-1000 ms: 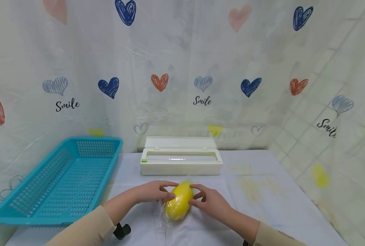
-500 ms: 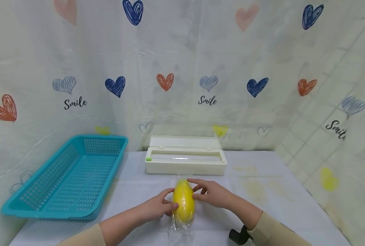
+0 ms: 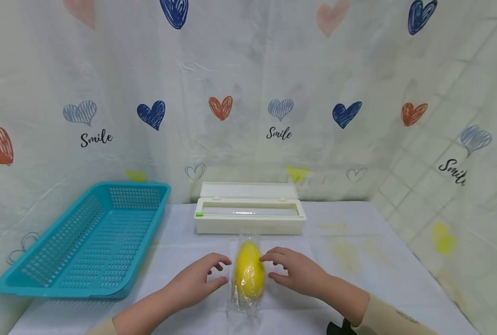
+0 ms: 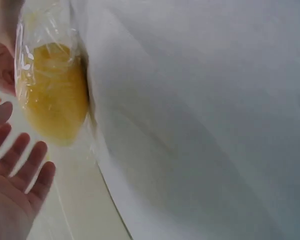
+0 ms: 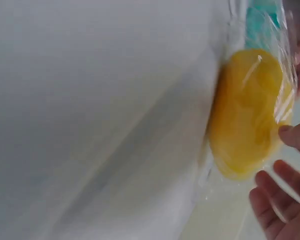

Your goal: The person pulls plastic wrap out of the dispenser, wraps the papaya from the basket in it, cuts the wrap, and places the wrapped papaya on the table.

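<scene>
A yellow oval fruit that looks like a mango (image 3: 249,272) lies lengthwise on the white-covered table, wrapped in clear plastic film (image 4: 52,25). Loose film ends stick out at its near and far ends. To its left, my left hand (image 3: 196,280) hovers with thumb and fingers spread, apart from the fruit. My right hand (image 3: 296,271) is at the right side, fingers loosely bent. One fingertip appears at the fruit's edge; whether it touches, I cannot tell. In the right wrist view the yellow fruit (image 5: 246,112) sits beside that hand's relaxed fingers (image 5: 272,192).
Behind the fruit stands a white cling film dispenser (image 3: 250,225) with its lid raised and a roll inside. A turquoise perforated basket (image 3: 124,288) stands at the left. A curtain printed with hearts (image 3: 240,153) hangs at the back.
The wrapped fruit has turned from slanted to nearly straight. Both hands were touching it; my left hand has let go and drawn back left, and my right hand's fingers have loosened.
</scene>
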A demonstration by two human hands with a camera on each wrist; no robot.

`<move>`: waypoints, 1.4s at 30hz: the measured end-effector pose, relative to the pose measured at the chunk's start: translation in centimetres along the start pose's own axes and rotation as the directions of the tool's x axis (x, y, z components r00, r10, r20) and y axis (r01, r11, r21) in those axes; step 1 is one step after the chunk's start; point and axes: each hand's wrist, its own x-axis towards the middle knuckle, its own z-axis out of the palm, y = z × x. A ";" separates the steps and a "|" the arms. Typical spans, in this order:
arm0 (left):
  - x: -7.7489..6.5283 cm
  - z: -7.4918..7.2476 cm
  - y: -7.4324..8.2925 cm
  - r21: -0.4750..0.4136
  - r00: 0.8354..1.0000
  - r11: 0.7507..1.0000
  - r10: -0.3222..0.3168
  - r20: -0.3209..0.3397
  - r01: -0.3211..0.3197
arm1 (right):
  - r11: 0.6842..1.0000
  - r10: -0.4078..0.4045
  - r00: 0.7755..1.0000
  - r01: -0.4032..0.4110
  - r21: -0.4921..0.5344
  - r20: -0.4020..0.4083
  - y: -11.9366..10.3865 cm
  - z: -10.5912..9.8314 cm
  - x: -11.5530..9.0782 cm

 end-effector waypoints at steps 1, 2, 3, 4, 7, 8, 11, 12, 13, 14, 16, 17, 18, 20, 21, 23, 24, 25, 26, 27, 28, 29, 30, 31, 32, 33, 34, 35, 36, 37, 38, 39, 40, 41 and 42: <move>-0.3 -0.1 0.0 0.084 0.996 0.992 0.089 0.005 -0.090 | 0.998 -0.060 0.998 0.060 -0.029 -0.003 -0.1 0.1 -0.3; -0.6 -0.2 -0.1 0.164 0.983 0.969 0.184 0.014 -0.184 | 0.991 -0.123 0.992 0.122 -0.054 -0.006 -0.2 0.1 -0.5; -0.8 -0.3 -0.1 0.243 0.958 0.928 0.285 0.026 -0.283 | 0.980 -0.185 0.983 0.184 -0.076 -0.012 -0.3 0.3 -0.7; -0.9 -0.3 -0.1 0.313 0.921 0.870 0.386 0.044 -0.380 | 0.968 -0.237 0.971 0.235 -0.092 -0.012 -0.3 0.4 -0.9; -0.7 -0.2 -0.2 0.509 0.822 0.680 0.560 0.107 -0.529 | 0.930 -0.352 0.936 0.349 -0.112 -0.012 -0.4 0.9 -1.4; -0.5 -0.1 -0.2 0.564 0.797 0.618 0.591 0.125 -0.548 | 0.920 -0.376 0.927 0.373 -0.120 -0.005 -0.4 1.1 -1.4; -0.2 0.3 -0.3 0.695 0.745 0.450 0.641 0.185 -0.560 | 0.901 -0.411 0.911 0.411 -0.137 0.029 -0.7 1.7 -1.4; -0.2 0.4 -0.2 0.717 0.731 0.411 0.652 0.201 -0.563 | 0.896 -0.418 0.907 0.420 -0.147 0.042 -0.8 1.9 -1.3; -0.1 0.5 -0.2 0.726 0.718 0.384 0.662 0.214 -0.570 | 0.893 -0.419 0.906 0.423 -0.154 0.057 -1.0 2.0 -1.2; 0.0 0.6 -0.1 0.731 0.706 0.364 0.673 0.222 -0.577 | 0.890 -0.422 0.904 0.428 -0.160 0.068 -1.1 2.1 -1.2; 0.0 0.7 0.1 0.719 0.702 0.369 0.674 0.230 -0.589 | 0.888 -0.421 0.903 0.430 -0.160 0.089 -1.3 2.4 -1.0; 0.0 0.7 0.1 0.706 0.708 0.388 0.668 0.227 -0.592 | 0.887 -0.422 0.901 0.433 -0.160 0.096 -1.3 2.5 -1.0; 0.0 0.8 0.1 0.696 0.717 0.410 0.662 0.219 -0.590 | 0.887 -0.422 0.901 0.433 -0.161 0.099 -1.4 2.6 -0.9; 0.0 0.9 0.1 0.676 0.734 0.453 0.651 0.194 -0.581 | 0.885 -0.425 0.900 0.436 -0.164 0.096 -1.6 2.9 -0.8; 0.0 1.0 0.1 0.666 0.745 0.479 0.644 0.175 -0.571 | 0.884 -0.426 0.900 0.435 -0.169 0.089 -1.6 3.1 -0.7; -0.1 1.2 0.1 0.650 0.758 0.520 0.638 0.135 -0.554 | 0.882 -0.430 0.901 0.434 -0.184 0.063 -1.7 3.3 -0.6; -0.1 1.3 0.1 0.641 0.765 0.542 0.634 0.113 -0.543 | 0.883 -0.429 0.902 0.430 -0.190 0.048 -1.8 3.4 -0.6; -0.2 1.3 0.2 0.630 0.773 0.564 0.628 0.092 -0.533 | 0.884 -0.427 0.903 0.425 -0.194 0.034 -1.8 3.5 -0.5; -0.3 1.4 0.3 0.619 0.784 0.588 0.617 0.074 -0.521 | 0.885 -0.426 0.905 0.421 -0.201 0.020 -1.9 3.7 -0.5; -0.3 1.4 0.3 0.608 0.794 0.610 0.605 0.058 -0.509 | 0.887 -0.423 0.906 0.415 -0.204 0.004 -1.9 3.8 -0.4; -0.5 1.5 0.4 0.595 0.806 0.632 0.591 0.045 -0.496 | 0.889 -0.420 0.907 0.410 -0.204 -0.011 -2.0 3.9 -0.4; -0.6 1.5 0.4 0.580 0.819 0.655 0.573 0.034 -0.483 | 0.889 -0.422 0.906 0.408 -0.209 -0.028 -2.1 4.0 -0.3; -0.7 1.5 0.4 0.566 0.832 0.678 0.554 0.024 -0.468 | 0.889 -0.425 0.904 0.407 -0.210 -0.046 -2.2 4.1 -0.2; -0.7 1.5 0.5 0.552 0.843 0.698 0.538 0.017 -0.456 | 0.891 -0.424 0.903 0.404 -0.207 -0.066 -2.2 4.2 -0.1; -0.8 1.5 0.6 0.537 0.855 0.719 0.519 0.009 -0.442 | 0.891 -0.428 0.899 0.404 -0.205 -0.089 -2.3 4.3 -0.1; -0.9 1.5 0.6 0.521 0.864 0.737 0.503 0.001 -0.430 | 0.895 -0.427 0.897 0.402 -0.196 -0.112 -2.3 4.4 0.0; -1.0 1.5 0.7 0.508 0.871 0.752 0.490 -0.006 -0.420 | 0.898 -0.426 0.895 0.400 -0.183 -0.131 -2.3 4.4 0.1; -1.1 1.5 0.8 0.495 0.876 0.764 0.482 -0.012 -0.413 | 0.903 -0.422 0.895 0.399 -0.162 -0.148 -2.3 4.4 0.1; -1.2 1.5 0.8 0.484 0.879 0.774 0.477 -0.021 -0.409 | 0.911 -0.409 0.899 0.391 -0.131 -0.159 -2.3 4.4 0.1; -1.2 1.5 0.9 0.471 0.880 0.783 0.474 -0.030 -0.406 | 0.919 -0.394 0.904 0.382 -0.098 -0.164 -2.3 4.4 0.1; -1.3 1.5 0.9 0.460 0.882 0.791 0.471 -0.035 -0.404 | 0.926 -0.377 0.911 0.372 -0.064 -0.164 -2.3 4.3 0.1; -1.4 1.4 1.0 0.447 0.882 0.798 0.470 -0.041 -0.404 | 0.934 -0.356 0.921 0.356 -0.026 -0.159 -2.4 4.2 0.0; -1.4 1.4 1.0 0.434 0.884 0.805 0.466 -0.043 -0.403 | 0.940 -0.335 0.930 0.341 0.011 -0.152 -2.4 4.1 0.0; -1.5 1.3 1.0 0.418 0.887 0.815 0.459 -0.043 -0.401 | 0.943 -0.318 0.937 0.328 0.048 -0.147 -2.5 3.9 -0.1; -1.5 1.3 1.0 0.401 0.893 0.826 0.448 -0.040 -0.396 | 0.946 -0.300 0.943 0.313 0.080 -0.143 -2.5 3.8 -0.1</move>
